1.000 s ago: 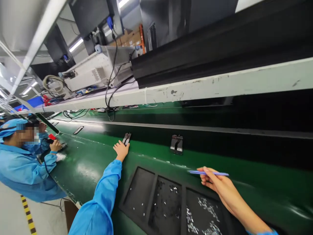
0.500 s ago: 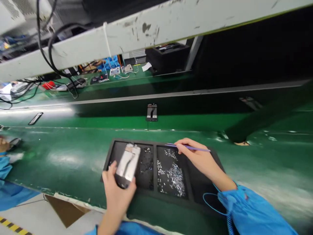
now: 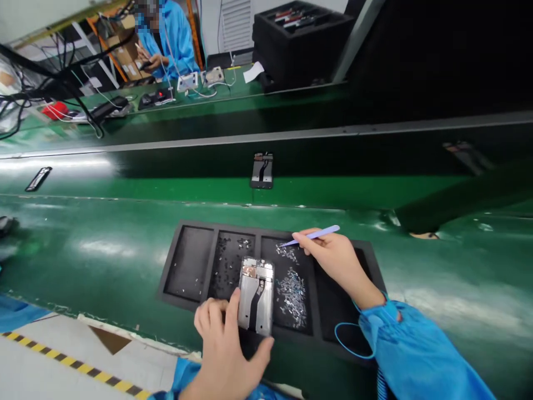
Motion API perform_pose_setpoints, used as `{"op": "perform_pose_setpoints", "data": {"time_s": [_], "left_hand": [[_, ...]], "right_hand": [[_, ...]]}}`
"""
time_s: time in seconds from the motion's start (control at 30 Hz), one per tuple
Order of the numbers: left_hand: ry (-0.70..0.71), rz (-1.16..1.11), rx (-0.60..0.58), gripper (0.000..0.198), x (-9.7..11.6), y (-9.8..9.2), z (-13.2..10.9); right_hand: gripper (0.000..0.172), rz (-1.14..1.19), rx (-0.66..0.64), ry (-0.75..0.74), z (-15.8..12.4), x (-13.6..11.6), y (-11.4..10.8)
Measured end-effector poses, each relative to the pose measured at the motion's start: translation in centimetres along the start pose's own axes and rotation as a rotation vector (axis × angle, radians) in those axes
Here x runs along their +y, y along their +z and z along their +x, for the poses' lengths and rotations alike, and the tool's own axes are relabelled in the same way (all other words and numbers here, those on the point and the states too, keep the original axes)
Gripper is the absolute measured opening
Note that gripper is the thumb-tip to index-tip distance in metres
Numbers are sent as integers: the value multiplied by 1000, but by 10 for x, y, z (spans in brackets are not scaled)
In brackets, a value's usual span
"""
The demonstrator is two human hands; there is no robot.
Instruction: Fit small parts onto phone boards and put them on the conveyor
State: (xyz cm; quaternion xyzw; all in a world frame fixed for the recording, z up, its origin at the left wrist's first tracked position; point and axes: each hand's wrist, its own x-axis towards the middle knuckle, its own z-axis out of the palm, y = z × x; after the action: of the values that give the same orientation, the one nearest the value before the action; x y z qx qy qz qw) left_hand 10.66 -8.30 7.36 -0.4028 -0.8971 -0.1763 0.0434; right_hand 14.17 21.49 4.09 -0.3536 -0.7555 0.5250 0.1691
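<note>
Left hand has a phone frame gripped over the black foam tray, near the green belt's front edge; right hand pinches blue tweezers just above the tray's metal bits.

Two hands: the left hand holds one phone frame, the right hand one pair of tweezers. One black tray has four compartments. Two more phone frames lie on the belt; one co-worker is across it.
</note>
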Motion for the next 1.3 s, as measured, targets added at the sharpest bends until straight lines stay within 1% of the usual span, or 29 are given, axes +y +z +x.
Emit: {"op": "perform_pose_setpoints", "data": {"time_s": [0.07,0.13,0.17,0.23,0.3,0.33,0.43,0.5,0.6,0.73,0.93,1.1,1.2,1.3], "left_hand": [[162,-11,4,46,-12,-12,24],[351,-30,-35,32,-21,-18,46],[431,-43,-68,30,-24,-17,55],[557,-53,-126,33,-24,-10,64],[639,-19,-159,40,-19,2,65],[658,11,-167,45,-16,8,64],[666,87,-179,57,-7,21,59],[659,100,-198,60,-5,25,60],[662,92,-245,63,-7,26,67],[713,82,-293,65,-10,25,76],[718,78,-297,66,-12,25,77],[698,63,-263,70,-12,27,74],[699,71,-266,69,-12,27,73],[672,56,-243,68,-12,29,71]], "right_hand": [[50,-18,11,19,1,1,1],[48,-38,20,36,1,2,2],[48,-49,23,44,1,2,2],[47,-72,27,60,1,2,3],[46,-93,24,74,0,1,3],[46,-101,21,80,0,1,4],[46,-113,15,94,0,-1,4],[48,-111,15,98,1,-2,4],[52,-93,32,95,2,-3,3],[57,-76,53,89,2,-3,1],[56,-90,29,68,1,1,-3],[55,-101,19,35,1,3,-5],[54,-102,14,23,1,3,-6],[52,-101,14,15,0,4,-7]]}}
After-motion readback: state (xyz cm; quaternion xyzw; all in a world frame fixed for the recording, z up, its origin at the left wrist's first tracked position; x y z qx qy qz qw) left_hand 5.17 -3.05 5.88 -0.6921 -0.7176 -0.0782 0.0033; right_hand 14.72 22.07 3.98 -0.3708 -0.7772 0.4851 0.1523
